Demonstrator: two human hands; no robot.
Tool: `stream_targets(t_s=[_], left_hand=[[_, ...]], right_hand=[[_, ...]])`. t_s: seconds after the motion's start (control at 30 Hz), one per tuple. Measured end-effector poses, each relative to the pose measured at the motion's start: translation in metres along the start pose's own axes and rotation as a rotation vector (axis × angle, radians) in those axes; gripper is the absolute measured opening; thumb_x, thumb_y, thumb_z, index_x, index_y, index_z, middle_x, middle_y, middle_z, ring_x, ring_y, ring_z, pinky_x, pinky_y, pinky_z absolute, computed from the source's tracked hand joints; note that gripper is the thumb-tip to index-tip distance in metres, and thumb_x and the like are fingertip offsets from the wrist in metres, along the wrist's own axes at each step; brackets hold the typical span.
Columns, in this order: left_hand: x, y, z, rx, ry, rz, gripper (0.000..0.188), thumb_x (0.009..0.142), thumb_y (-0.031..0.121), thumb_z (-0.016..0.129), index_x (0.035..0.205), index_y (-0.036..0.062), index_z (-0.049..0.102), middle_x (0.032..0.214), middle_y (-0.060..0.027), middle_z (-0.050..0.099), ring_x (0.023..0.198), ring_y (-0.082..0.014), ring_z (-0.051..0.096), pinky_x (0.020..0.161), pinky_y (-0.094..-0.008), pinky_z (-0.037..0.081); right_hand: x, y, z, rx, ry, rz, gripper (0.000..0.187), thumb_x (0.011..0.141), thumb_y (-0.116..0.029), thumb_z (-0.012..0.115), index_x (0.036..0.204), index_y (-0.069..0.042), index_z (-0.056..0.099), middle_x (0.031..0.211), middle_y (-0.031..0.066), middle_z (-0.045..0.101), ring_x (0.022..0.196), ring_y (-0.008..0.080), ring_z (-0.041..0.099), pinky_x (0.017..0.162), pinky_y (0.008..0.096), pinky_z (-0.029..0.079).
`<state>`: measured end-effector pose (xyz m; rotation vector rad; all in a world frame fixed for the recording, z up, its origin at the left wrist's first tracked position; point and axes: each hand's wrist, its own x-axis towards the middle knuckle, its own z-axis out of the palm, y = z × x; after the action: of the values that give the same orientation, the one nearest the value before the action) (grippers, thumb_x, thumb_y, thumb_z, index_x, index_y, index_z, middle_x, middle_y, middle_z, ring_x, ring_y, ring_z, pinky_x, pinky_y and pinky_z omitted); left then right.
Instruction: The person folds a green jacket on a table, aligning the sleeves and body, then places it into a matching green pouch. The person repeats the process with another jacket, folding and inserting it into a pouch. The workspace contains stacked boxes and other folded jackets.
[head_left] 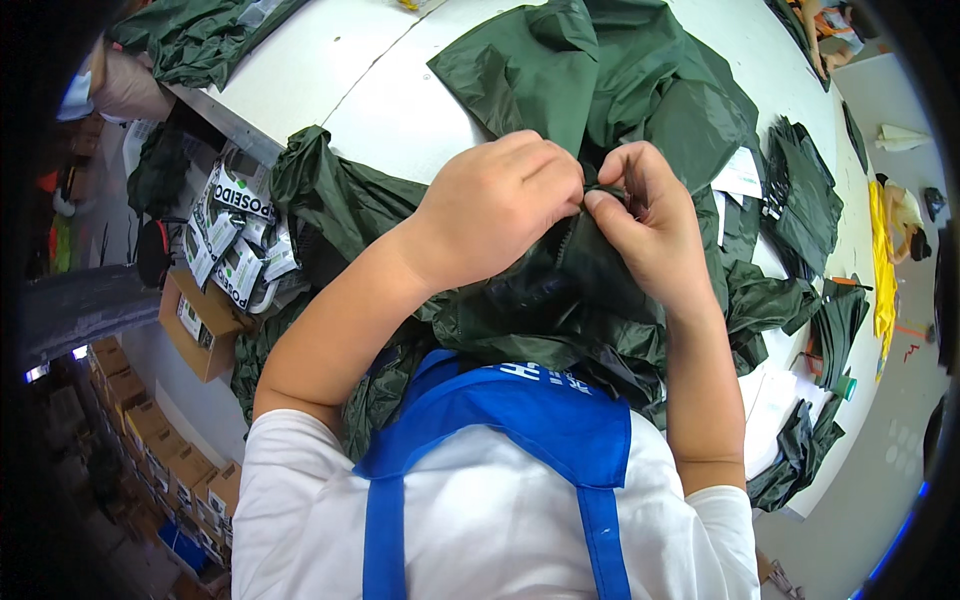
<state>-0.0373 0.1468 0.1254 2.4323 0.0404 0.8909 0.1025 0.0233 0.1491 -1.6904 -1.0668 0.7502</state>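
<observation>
Left of the surface (330, 70), an open cardboard box (205, 325) holds white packets with black labels (235, 235). At centre, the left hand (495, 205) and right hand (650, 225) have their fingers clamped on a dark green garment (560, 300) against the blue apron (530, 415). More green garments (640, 90) and white tags (740, 175) lie right.

Your hands pinch dark green, faintly glossy fabric (560, 290); more of the same green lies heaped on the white table (400, 100). You wear a white shirt (480, 520) under a bright blue apron (540, 420) with white lettering. Brown cartons (195, 320) sit left, holding black-and-white packets (235, 235). Something yellow (882, 260) hangs right.
</observation>
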Motion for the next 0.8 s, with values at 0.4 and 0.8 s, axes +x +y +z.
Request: stream_targets(t_s=[0.4,0.8], left_hand=[[0.041,0.007,-0.008,0.194,-0.761,-0.077,0.028,0.076,0.031,0.070,0.079,0.0053,0.061,0.075,-0.0083,0.059,0.084,-0.0261,0.059,0.110,-0.0491,0.026],[0.071,-0.084,-0.070,-0.499,0.090,-0.497,0.031,0.096,0.028,0.054,0.112,0.0021,0.061,0.104,-0.0029,0.064,0.089,-0.0077,0.058,0.080,-0.0221,0.045]], right_hand=[[-0.045,0.012,-0.032,-0.135,0.001,-0.180,0.025,0.081,-0.005,0.066,0.104,-0.008,0.057,0.112,0.0097,0.062,0.081,0.0170,0.061,0.071,0.0305,0.051],[-0.298,0.245,-0.216,-0.171,0.884,0.963,0.049,0.075,-0.030,0.074,0.109,0.002,0.060,0.095,0.0151,0.065,0.084,0.0209,0.061,0.077,0.0314,0.047]])
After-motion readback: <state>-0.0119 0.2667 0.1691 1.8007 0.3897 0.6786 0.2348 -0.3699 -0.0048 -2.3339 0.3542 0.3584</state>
